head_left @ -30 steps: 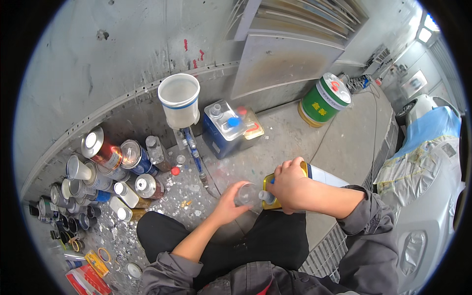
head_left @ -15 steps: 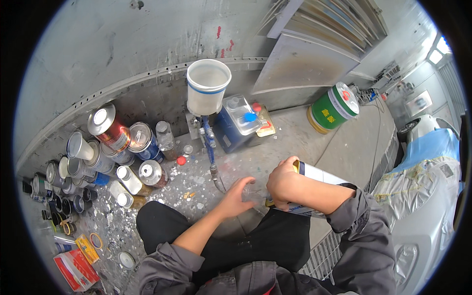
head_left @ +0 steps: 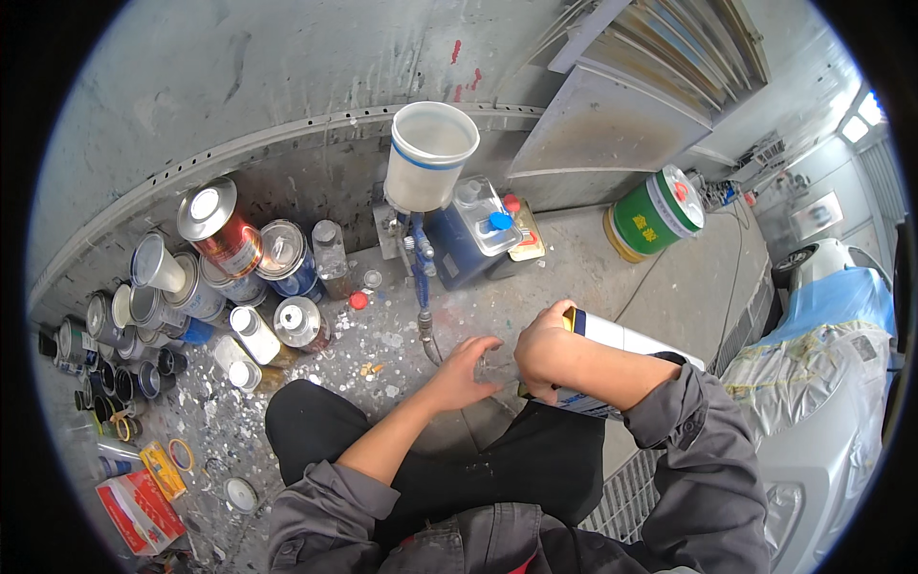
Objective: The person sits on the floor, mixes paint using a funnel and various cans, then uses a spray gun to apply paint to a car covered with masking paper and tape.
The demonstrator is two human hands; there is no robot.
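Observation:
My right hand (head_left: 545, 352) is closed over the near end of a rectangular metal can (head_left: 626, 337), white and blue with yellow edging. The can lies tilted on its side above my right knee, its yellow-edged end turned left; my wrist and sleeve cover part of it. A short gap to the left is my left hand (head_left: 461, 375), palm turned toward the can. Its thumb and fingers curve apart, and grey floor shows between them; I make out nothing solid there. Beyond it stands a blue spray gun (head_left: 421, 263) with a white cup (head_left: 426, 177) on top.
Paint cans (head_left: 215, 230) and bottles (head_left: 299, 323) crowd the left by the wall. A blue-filled jug (head_left: 469, 234) stands behind the spray gun, a green bucket (head_left: 650, 215) farther right. A red box (head_left: 141, 512) lies lower left. At right is a car (head_left: 813, 383) in plastic sheeting.
My view has shifted slightly, so the spray gun and jug appear farther right. Both hands keep nearly the same pose, and the can stays in my right hand.

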